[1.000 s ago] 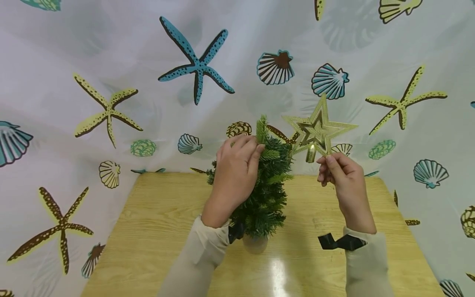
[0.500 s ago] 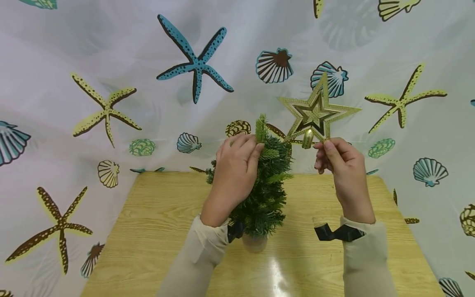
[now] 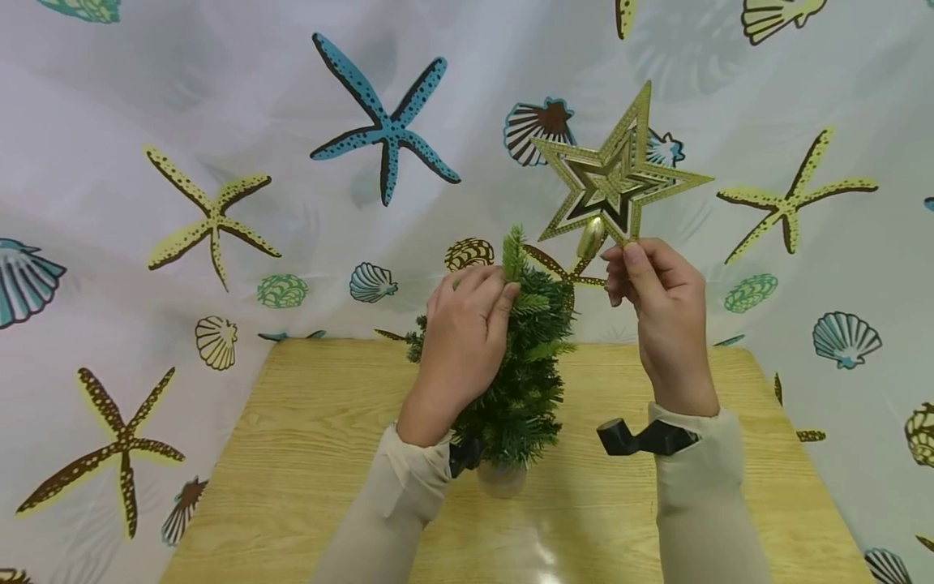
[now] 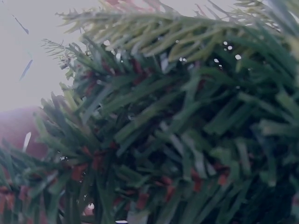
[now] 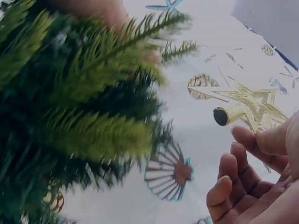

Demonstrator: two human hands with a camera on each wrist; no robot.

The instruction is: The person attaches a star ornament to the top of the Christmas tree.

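Observation:
A small artificial Christmas tree (image 3: 529, 381) stands upright at the middle of the table. Near its top my left hand (image 3: 463, 337) grips the upper branches, thumb and fingers around them; a light green tip sticks up beyond the fingers. To the right of and above the treetop is a gold star tree topper (image 3: 616, 182), slightly tilted. My right hand (image 3: 667, 304) pinches one lower point of it between thumb and forefinger. The star's short hollow tube (image 5: 229, 115) faces the tree in the right wrist view. Green needles (image 4: 163, 116) fill the left wrist view and hide the left fingers there.
The tree's pale round base (image 3: 502, 480) rests on the wood-grain table (image 3: 321, 454). Behind and at both sides hangs a white curtain (image 3: 255, 97) printed with starfish and shells. A black strap (image 3: 645, 438) is on the right wrist.
My right hand has raised the star topper, moving it slightly left, and the star looks larger. My left hand and the tree have stayed in place.

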